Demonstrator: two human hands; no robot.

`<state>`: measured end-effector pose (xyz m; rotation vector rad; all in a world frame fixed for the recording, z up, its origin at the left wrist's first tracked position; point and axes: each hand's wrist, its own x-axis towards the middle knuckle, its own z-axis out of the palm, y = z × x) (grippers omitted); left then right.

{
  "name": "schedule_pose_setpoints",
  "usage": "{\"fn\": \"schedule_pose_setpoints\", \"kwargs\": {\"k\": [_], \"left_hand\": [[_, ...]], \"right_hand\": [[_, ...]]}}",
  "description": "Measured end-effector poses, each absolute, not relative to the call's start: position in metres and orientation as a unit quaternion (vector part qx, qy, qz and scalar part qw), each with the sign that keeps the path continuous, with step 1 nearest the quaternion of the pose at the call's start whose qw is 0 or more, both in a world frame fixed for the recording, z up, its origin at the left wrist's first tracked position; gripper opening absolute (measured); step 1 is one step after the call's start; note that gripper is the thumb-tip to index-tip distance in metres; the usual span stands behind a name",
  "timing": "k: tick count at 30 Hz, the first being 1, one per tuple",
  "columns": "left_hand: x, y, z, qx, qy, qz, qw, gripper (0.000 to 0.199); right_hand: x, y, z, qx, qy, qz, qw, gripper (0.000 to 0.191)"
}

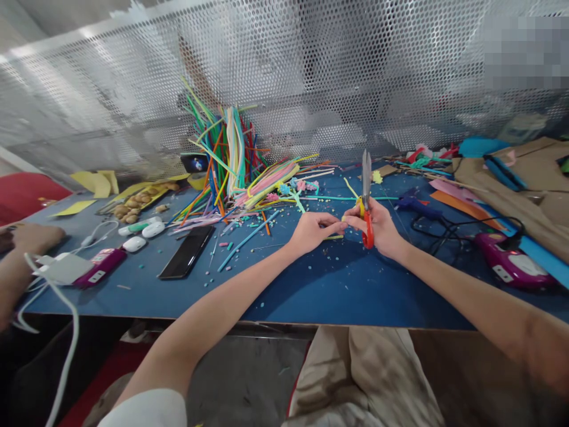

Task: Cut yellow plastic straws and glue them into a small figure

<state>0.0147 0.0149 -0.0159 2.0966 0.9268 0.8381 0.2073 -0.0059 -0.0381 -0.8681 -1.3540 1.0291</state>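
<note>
In my right hand [386,230] is a pair of scissors [366,175], blades pointing up and red and yellow handles against the palm. The thumb and fingertips of that hand meet those of my left hand [313,231], which is closed in a pinch. A small yellow bit of pipe cleaner shows between the fingertips, mostly hidden by them. One thin yellow pipe cleaner [351,187] sticks up beside the scissors. Just behind my hands lie pastel pipe-cleaner flowers [301,186] with a pale green stem. A short yellow-green piece [334,238] is beneath my fingers.
A large bundle of coloured pipe cleaners [235,154] stands at the back. Left of my arm are a black phone [186,254], white mice [134,244] and a purple power strip [101,267]. Another person's hand [38,238] rests far left. A purple adapter [511,261], cables and coloured paper lie right.
</note>
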Motion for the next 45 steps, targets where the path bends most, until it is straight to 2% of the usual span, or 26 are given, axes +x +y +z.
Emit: {"fn": "schedule_pose_setpoints", "kwargs": {"k": [3,6,9,16,23,28,33,36,39,45], "left_hand": [[0.013,0.016,-0.017,0.845,0.351,0.328,0.234,0.039],[0.009,0.018,-0.018,0.869,0.327,0.351,0.122,0.047],[0.006,0.023,-0.020,0.880,0.288,0.373,0.054,0.051],[0.007,0.031,-0.031,0.887,0.225,0.404,0.001,0.035],[0.007,0.030,-0.028,0.880,0.207,0.427,-0.010,0.027],[0.008,0.024,-0.025,0.878,0.243,0.409,0.049,0.029],[0.012,0.016,-0.018,0.845,0.299,0.391,0.208,0.059],[0.014,0.013,-0.015,0.814,0.322,0.349,0.334,0.050],[0.015,0.012,-0.016,0.799,0.307,0.291,0.428,0.051],[0.018,0.014,-0.017,0.760,0.272,0.272,0.523,0.054]], "right_hand": [[0.208,-0.005,-0.040,-0.375,-0.576,0.440,0.578,0.040],[0.210,-0.005,-0.040,-0.375,-0.562,0.447,0.587,0.041],[0.210,-0.004,-0.040,-0.370,-0.551,0.458,0.591,0.042],[0.210,-0.003,-0.045,-0.373,-0.547,0.470,0.584,0.043],[0.209,-0.005,-0.044,-0.369,-0.547,0.480,0.578,0.044],[0.207,-0.006,-0.042,-0.377,-0.563,0.465,0.570,0.046],[0.207,-0.006,-0.039,-0.385,-0.582,0.418,0.581,0.047],[0.208,-0.008,-0.036,-0.377,-0.590,0.410,0.584,0.047],[0.207,-0.010,-0.031,-0.370,-0.594,0.427,0.572,0.048],[0.205,-0.013,-0.026,-0.369,-0.609,0.413,0.567,0.048]]}}
